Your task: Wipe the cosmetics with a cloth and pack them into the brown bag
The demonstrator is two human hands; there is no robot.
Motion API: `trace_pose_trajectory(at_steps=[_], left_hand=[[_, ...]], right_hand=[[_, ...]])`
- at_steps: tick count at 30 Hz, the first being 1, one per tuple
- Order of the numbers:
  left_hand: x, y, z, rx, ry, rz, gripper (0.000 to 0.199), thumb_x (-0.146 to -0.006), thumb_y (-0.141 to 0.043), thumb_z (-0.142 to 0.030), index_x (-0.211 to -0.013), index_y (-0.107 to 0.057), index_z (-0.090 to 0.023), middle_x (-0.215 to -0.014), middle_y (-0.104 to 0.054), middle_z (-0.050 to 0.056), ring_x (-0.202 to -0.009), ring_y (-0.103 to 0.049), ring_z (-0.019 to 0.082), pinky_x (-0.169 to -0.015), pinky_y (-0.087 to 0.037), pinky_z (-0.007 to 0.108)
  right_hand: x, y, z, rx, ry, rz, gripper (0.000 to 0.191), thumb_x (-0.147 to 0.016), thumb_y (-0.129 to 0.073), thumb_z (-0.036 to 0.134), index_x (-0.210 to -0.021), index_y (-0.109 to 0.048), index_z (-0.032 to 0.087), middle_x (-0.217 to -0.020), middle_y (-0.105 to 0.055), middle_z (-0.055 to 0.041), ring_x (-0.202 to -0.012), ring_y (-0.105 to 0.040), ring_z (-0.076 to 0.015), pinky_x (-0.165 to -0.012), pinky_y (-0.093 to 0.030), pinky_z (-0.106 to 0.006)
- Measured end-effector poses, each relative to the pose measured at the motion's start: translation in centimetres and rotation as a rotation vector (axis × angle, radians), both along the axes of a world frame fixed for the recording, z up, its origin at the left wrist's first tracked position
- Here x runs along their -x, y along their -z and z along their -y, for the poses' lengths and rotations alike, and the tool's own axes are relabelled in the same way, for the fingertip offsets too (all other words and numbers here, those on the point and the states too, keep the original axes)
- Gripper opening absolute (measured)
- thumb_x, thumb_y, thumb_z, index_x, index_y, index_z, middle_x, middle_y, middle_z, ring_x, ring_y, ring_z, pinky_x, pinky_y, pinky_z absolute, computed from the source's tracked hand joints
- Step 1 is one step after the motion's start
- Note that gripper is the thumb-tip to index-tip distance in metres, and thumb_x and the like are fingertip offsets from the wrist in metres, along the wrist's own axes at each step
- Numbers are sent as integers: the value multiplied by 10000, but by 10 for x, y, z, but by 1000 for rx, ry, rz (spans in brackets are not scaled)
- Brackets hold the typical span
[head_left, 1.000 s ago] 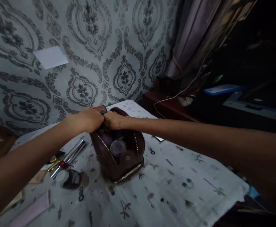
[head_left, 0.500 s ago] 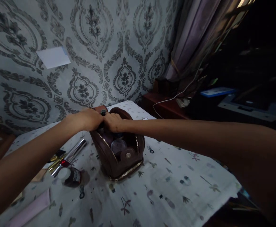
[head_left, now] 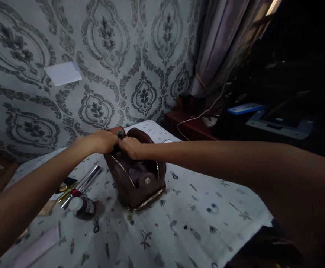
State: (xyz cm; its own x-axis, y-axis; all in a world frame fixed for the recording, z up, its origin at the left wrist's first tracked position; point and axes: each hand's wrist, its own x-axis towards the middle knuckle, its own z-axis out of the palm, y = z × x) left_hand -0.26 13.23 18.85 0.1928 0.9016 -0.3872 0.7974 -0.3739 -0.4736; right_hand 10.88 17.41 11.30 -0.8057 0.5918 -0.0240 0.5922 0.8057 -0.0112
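Note:
A brown leather bag (head_left: 145,191) with a gold zipper stands unzipped on the table. My left hand (head_left: 105,142) is closed on the bag's far left rim. Over the opening, my right hand (head_left: 131,147) has its fingers curled down inside, so what they hold is hidden. A small dark-capped container (head_left: 119,134) pokes up between the fingertips of both hands; I cannot tell which hand touches it. Inside the bag lies a round clear-lidded container (head_left: 137,173), with other dark items hard to make out. A flap with a metal snap (head_left: 147,181) folds over the near edge.
Left of the bag lie a silver tube (head_left: 88,178), a dark bottle with a white cap (head_left: 83,207), gold-coloured items (head_left: 66,195) and a pink tube (head_left: 38,247). A patterned cloth (head_left: 190,219) covers the table. A white cable (head_left: 204,114) runs behind at right.
The view has shifted slightly, so the bag sits a little further left. My right hand is slightly lower against the bag opening; both hands keep nearly the same hold.

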Motion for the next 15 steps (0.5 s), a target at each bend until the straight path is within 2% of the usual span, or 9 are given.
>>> trace_pose_trajectory(at_steps=[5, 7, 11, 15], left_hand=[[2, 0, 2, -6, 18, 6, 340, -834, -444, -127, -984, -746, -174, -1053, -765, 142, -940, -714, 255, -721, -507, 287], [1, 0, 1, -3, 13, 7, 350, -841, -439, -130, -1005, -743, -185, -1069, -764, 135, -945, -711, 246, -731, -507, 281], [2, 1, -1, 12, -3, 19, 349, -851, -433, -148, -1008, -743, -180, -1039, -765, 141, -920, -711, 249, -730, -509, 288], [6, 4, -4, 15, 27, 61, 374, -856, -428, -155, -1041, -751, -200, -1037, -765, 133, -920, -705, 264, -763, -517, 319]], right_hand=[[2, 7, 0, -44, -33, 22, 261, -911, -462, 26, -1064, -669, 66, -1081, -713, -211, -1037, -695, -290, -825, -569, -356], [1, 8, -1, -63, -55, 30, 277, -920, -438, 24, -1085, -657, 62, -1102, -703, -218, -1045, -688, -288, -827, -565, -365], [-9, 4, -2, -89, -121, 33, 304, -936, -442, 63, -1189, -612, 68, -1163, -678, -215, -1096, -661, -284, -856, -547, -377], [-16, -2, 4, -45, -251, 109, 277, -930, -448, 77, -1111, -658, 71, -1112, -697, -206, -1036, -673, -283, -808, -535, -370]])
